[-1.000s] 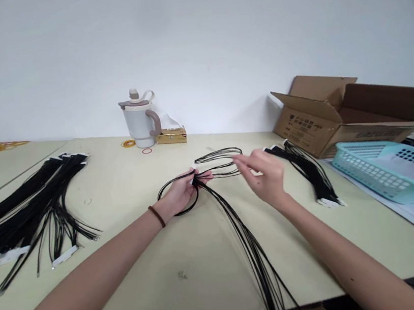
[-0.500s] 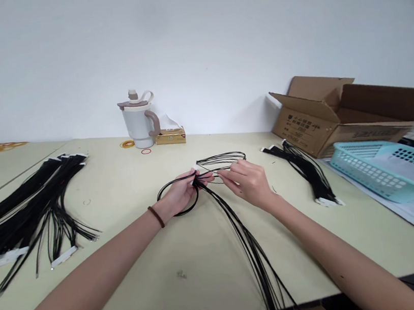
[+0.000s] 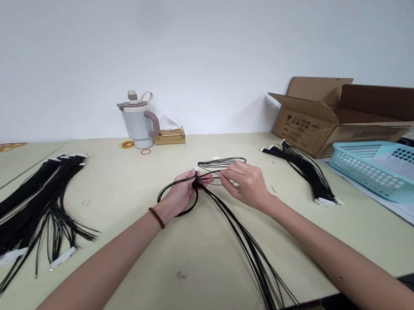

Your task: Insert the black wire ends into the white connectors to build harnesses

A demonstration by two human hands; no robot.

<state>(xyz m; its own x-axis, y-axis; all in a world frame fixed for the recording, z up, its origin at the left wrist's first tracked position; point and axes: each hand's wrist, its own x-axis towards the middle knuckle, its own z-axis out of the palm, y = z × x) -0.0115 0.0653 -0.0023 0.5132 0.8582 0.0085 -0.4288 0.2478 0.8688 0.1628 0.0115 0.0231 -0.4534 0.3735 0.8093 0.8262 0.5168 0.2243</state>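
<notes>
Near the middle of the table, my left hand (image 3: 184, 191) is closed on a bundle of thin black wires (image 3: 235, 218) with a white connector (image 3: 196, 168) by its fingertips. Some wires loop back around the left wrist, and the long ends trail over the table's front edge. Just to the right, my right hand (image 3: 247, 182) pinches a black wire between thumb and index finger. A flat loop of the same wires stretches behind the fingers, partly hidden by this hand.
Black wire harnesses (image 3: 23, 216) are heaped at left; a smaller bundle (image 3: 306, 174) lies at right. A mug (image 3: 138, 123), tissue pack (image 3: 169, 136) and rubber bands (image 3: 127, 144) stand near the wall. At right are an open carton (image 3: 303, 128) and a turquoise basket (image 3: 373, 183).
The wire loop behind my right hand sits slightly lower and flatter, and a small white piece shows behind it. My right hand has shifted slightly left; both hands keep their grip.
</notes>
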